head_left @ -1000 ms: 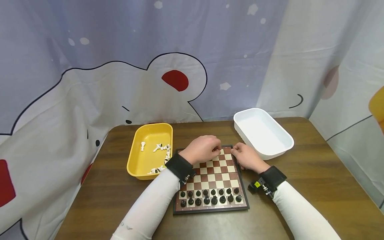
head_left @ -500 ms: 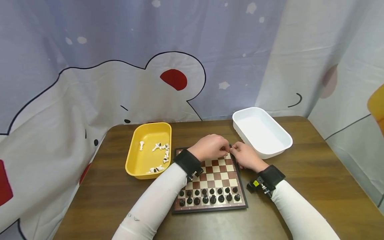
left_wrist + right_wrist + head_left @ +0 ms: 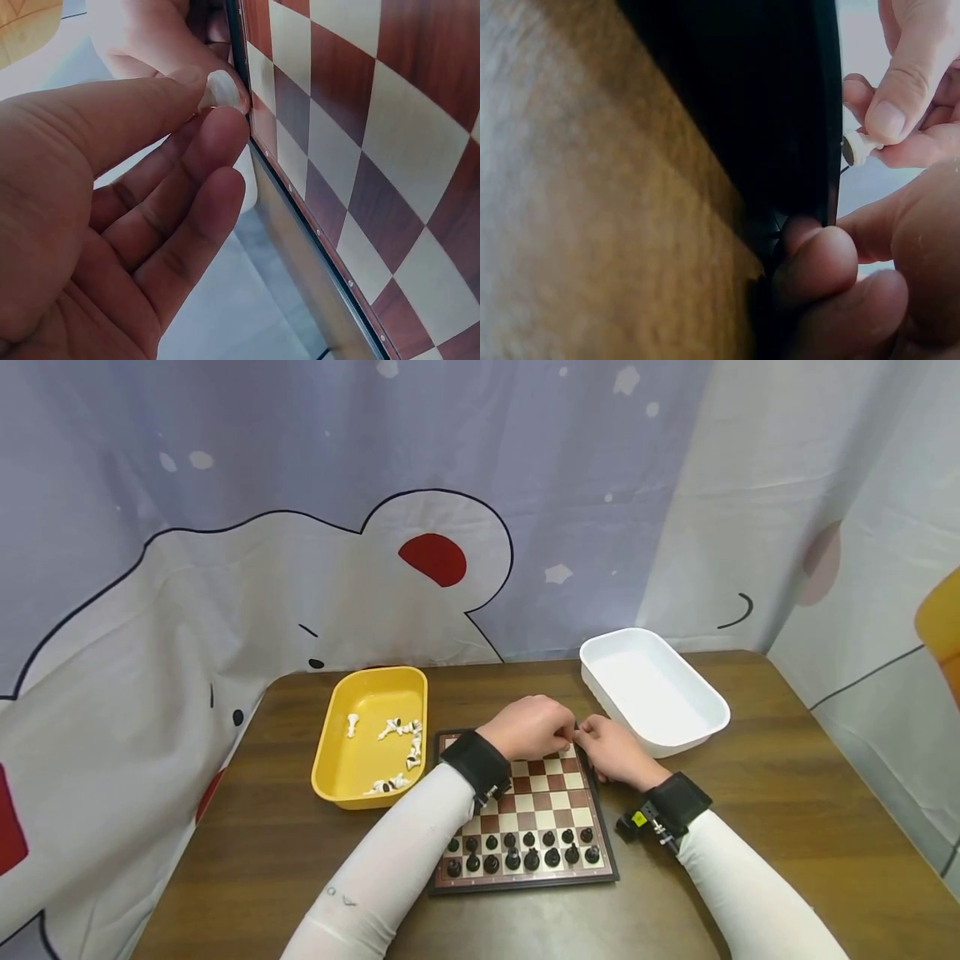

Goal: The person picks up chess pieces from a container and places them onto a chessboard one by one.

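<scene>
A pale curtain printed with a cartoon bear hangs behind a dark wooden tabletop (image 3: 787, 793). At the tabletop's middle lies a chessboard (image 3: 540, 793) of brown and cream squares in a dark frame, with two rows of black pieces (image 3: 521, 852) along its 6 o'clock edge. A yellow tray (image 3: 352, 760) at the board's 9 o'clock holds scattered white pieces, and a white tray (image 3: 701, 710) sits at the board's 1 o'clock.

The person's left hand (image 3: 528, 727), in a white sleeve and dark wrist strap, reaches across to the board's 1 o'clock corner. Its grip is a pinch: thumb and fingertips press on a small white chess piece (image 3: 219, 88), cream and rounded, with a flat round base showing in the right wrist view (image 3: 857, 148). The piece is held just off the board's frame at that corner.

The right hand (image 3: 615, 753) rests at the same corner, its fingers (image 3: 817, 259) curled against the board's dark edge, gripping the frame.
</scene>
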Demonstrator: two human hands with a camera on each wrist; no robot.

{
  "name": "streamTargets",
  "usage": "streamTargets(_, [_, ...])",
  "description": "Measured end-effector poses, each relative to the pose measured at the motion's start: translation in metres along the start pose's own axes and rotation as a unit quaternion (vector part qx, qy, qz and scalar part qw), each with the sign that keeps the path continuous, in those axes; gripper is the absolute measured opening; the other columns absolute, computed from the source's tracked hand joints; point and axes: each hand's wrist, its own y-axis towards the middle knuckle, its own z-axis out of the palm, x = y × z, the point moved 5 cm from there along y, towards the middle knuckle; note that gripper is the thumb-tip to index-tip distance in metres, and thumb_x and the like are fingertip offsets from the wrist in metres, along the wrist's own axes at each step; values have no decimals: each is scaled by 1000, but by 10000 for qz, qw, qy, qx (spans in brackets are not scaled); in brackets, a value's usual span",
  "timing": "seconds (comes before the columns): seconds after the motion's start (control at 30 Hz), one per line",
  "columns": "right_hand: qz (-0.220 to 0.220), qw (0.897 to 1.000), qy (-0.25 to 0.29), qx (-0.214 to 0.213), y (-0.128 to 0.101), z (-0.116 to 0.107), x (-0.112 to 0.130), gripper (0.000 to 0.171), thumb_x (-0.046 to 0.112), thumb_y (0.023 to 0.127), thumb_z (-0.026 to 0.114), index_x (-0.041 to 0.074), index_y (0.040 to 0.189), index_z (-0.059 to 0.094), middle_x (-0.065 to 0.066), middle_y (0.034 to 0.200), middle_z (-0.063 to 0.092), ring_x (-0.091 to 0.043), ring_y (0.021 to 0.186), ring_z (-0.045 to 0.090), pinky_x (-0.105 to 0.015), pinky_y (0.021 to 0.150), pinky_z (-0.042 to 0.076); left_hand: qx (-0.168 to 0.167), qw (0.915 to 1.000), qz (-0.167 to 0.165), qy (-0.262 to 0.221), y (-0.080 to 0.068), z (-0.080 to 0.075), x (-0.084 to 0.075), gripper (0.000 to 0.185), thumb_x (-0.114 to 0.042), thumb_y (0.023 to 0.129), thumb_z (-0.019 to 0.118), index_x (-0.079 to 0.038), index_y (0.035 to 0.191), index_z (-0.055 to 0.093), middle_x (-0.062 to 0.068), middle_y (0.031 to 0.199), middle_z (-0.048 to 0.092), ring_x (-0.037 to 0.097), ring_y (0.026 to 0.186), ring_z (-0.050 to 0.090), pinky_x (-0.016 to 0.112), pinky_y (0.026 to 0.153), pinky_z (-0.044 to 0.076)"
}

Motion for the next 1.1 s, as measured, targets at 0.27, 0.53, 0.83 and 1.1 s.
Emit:
streamTargets(0.27, [15, 9999, 102, 9, 0, 0, -1, 30, 28, 117, 49, 1, 114, 61, -5, 58, 56, -19, 43, 55, -32, 45, 41, -51, 10000, 10, -76, 5, 5, 3, 8, -11, 102, 79, -16, 96, 79, -5, 93, 76, 10, 80, 65, 27, 80, 53])
streamTargets(0.53, [39, 10000, 77, 42, -1, 0, 0, 30, 28, 117, 48, 1, 115, 61, -5, 56, 56, -19, 44, 55, -32, 45, 40, 6, 9998, -105, -175, 7, 12, 7, 5, -12, 102, 81, -15, 98, 79, -5, 90, 73, 10, 77, 63, 26, 77, 52])
streamTargets(0.83, [-20, 10000, 44, 45, 0, 0, 1, 28, 24, 116, 47, 0, 117, 62, -5, 57, 57, -17, 43, 54, -31, 44, 40, 57, 9998, -131, -151, 6, 16, 9, 2, -13, 102, 82, -12, 103, 81, -4, 94, 74, 10, 79, 63, 26, 78, 52])
streamTargets(1.1, [17, 10000, 65, 23, 0, 0, 0, 27, 25, 116, 49, 1, 116, 61, -5, 60, 58, -17, 42, 53, -31, 43, 40, 65, 9998, -123, -131, 4, 15, 8, 19, 0, 101, 72, -10, 113, 83, -1, 102, 78, 11, 83, 63, 26, 81, 51])
